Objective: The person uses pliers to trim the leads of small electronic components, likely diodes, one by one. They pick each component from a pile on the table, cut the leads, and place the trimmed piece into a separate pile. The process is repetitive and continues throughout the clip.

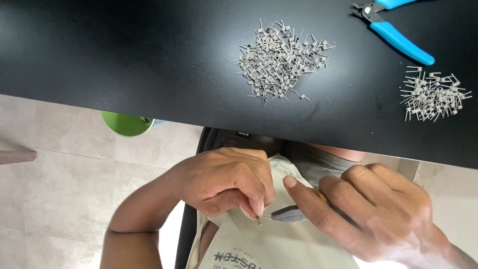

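Wire coil (258, 219), tiny, light and springy, sits below the bench (124, 60) edge, pinched by the left hand (224, 182) fingers; right hand (383, 214) fingers clamp grey-tipped pliers (289, 214) toward its thin leg. Easily dropped or bent, I'd judge; best held by the wound body.

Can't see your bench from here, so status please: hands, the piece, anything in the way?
Left hand pinching small wire coil. Right hand holding grey-tipped tool at coil. Both below table edge; nothing in the way.
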